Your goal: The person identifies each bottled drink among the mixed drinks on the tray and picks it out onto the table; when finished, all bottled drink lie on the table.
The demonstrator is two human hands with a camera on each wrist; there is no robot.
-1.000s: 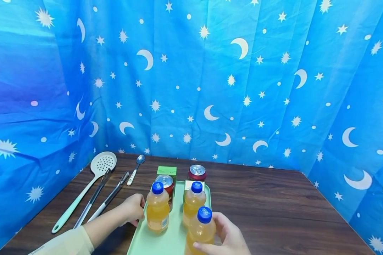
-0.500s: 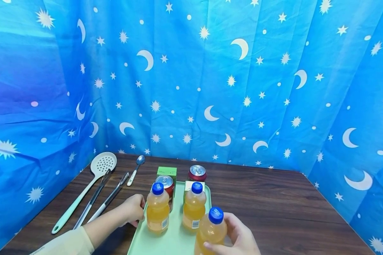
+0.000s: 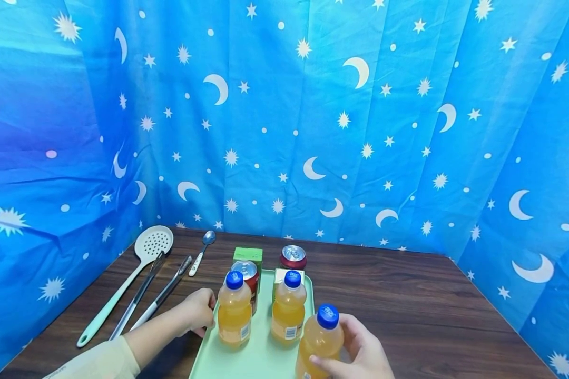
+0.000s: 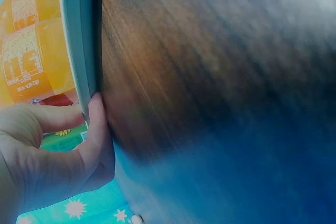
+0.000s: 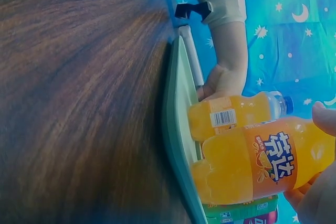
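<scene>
My right hand (image 3: 362, 350) grips an orange soda bottle (image 3: 320, 342) with a blue cap, near the front right of a pale green tray (image 3: 246, 363). In the right wrist view this bottle (image 5: 236, 163) has its base close to the tray; whether they touch I cannot tell. My left hand (image 3: 199, 311) pinches the tray's left rim, with the thumb inside and fingers outside in the left wrist view. Two more orange soda bottles, a left one (image 3: 234, 313) and a right one (image 3: 289, 310), stand upright on the tray.
Behind the bottles are a red can (image 3: 245, 271), a green carton (image 3: 248, 253), another can (image 3: 293, 258) and a partly hidden carton (image 3: 284, 272). A slotted skimmer (image 3: 154, 245), metal tongs (image 3: 170, 281) and a spoon (image 3: 203, 252) lie left. A blue star-patterned cloth (image 3: 284, 116) surrounds the table.
My right hand has moved right with the soda bottle, uncovering the lower part of the right standing bottle. My left hand stays at the tray's rim.
</scene>
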